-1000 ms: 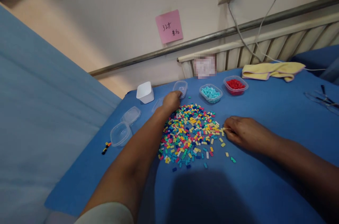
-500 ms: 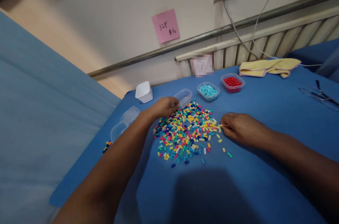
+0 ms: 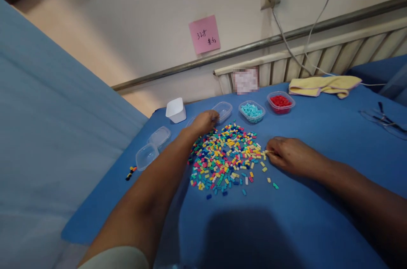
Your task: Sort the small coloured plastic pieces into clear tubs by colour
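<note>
Blue desk (image 3: 333, 127), big heap of bricks (image 3: 222, 159) on it.
Far side, the left grip (image 3: 205, 121) is at a clear tub (image 3: 225, 110); I can't tell if it's holding. Right of the heap, the right grip (image 3: 282, 155) pinches a thin yellow thing (image 3: 269, 151).

Left hand (image 3: 206, 121) at clear tub (image 3: 225, 110), scattered bricks (image 3: 226, 154) — multicoloured, right hand (image 3: 288, 154)

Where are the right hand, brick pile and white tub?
Right hand (image 3: 288, 155): head view, back of the hand.
Brick pile (image 3: 221, 159): head view, dense middle.
White tub (image 3: 178, 117): head view, side wall.
</note>
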A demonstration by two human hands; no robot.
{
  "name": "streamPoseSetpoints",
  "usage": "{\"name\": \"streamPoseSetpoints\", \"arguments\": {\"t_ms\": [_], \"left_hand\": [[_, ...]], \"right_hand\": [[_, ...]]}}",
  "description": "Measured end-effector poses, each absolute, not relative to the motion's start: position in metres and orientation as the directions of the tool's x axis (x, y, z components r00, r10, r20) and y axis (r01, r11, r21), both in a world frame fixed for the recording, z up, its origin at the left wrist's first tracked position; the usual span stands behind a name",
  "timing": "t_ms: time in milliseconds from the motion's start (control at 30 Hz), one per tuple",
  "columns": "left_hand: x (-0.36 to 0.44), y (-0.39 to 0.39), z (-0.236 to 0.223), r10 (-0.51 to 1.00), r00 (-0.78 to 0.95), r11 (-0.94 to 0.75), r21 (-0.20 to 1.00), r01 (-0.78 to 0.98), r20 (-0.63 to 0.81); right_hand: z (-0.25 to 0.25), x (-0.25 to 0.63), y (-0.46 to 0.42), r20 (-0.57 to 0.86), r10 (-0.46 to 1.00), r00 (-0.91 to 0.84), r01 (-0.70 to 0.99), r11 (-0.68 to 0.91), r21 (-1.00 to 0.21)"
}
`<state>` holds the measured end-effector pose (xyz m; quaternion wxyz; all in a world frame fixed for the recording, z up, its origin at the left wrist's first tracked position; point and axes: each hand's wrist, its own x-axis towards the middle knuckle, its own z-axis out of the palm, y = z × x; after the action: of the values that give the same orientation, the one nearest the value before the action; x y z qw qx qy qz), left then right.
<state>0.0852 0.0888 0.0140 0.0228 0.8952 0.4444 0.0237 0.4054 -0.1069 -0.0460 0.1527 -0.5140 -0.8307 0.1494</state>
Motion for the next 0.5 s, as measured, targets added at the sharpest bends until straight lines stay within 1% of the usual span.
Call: {"name": "streamPoseSetpoints", "arguments": {"t_ms": [100, 167, 267, 333, 400, 500], "left_hand": [[0.084, 0.090, 0.008, 0.791, 0.611, -0.611, 0.079, 0.787, 0.036], [0.080, 0.089, 0.009, 0.801, 0.594, -0.599, 0.081, 0.797, 0.075], [0.079, 0.080, 0.019, 0.815, 0.551, -0.570, 0.079, 0.818, 0.179], [0.087, 0.064, 0.027, 0.778, 0.567, -0.608, 0.095, 0.788, 0.271], [0.103, 0.037, 0.033, 0.677, 0.658, -0.723, 0.129, 0.679, 0.330], [0.141, -0.011, 0.034, 0.504, 0.808, -0.863, 0.141, 0.485, 0.305]], "right_hand": [[-0.043, 0.405, -0.107, 0.096, 0.906, -0.413, 0.801, 0.411, -0.436], [-0.042, 0.405, -0.107, 0.099, 0.916, -0.389, 0.794, 0.388, -0.469], [-0.042, 0.407, -0.105, 0.101, 0.933, -0.347, 0.760, 0.342, -0.553], [-0.041, 0.410, -0.102, 0.126, 0.949, -0.287, 0.712, 0.300, -0.636], [-0.039, 0.417, -0.098, 0.202, 0.969, -0.141, 0.641, 0.245, -0.728], [-0.032, 0.431, -0.093, 0.309, 0.928, 0.207, 0.522, 0.162, -0.837]]}}
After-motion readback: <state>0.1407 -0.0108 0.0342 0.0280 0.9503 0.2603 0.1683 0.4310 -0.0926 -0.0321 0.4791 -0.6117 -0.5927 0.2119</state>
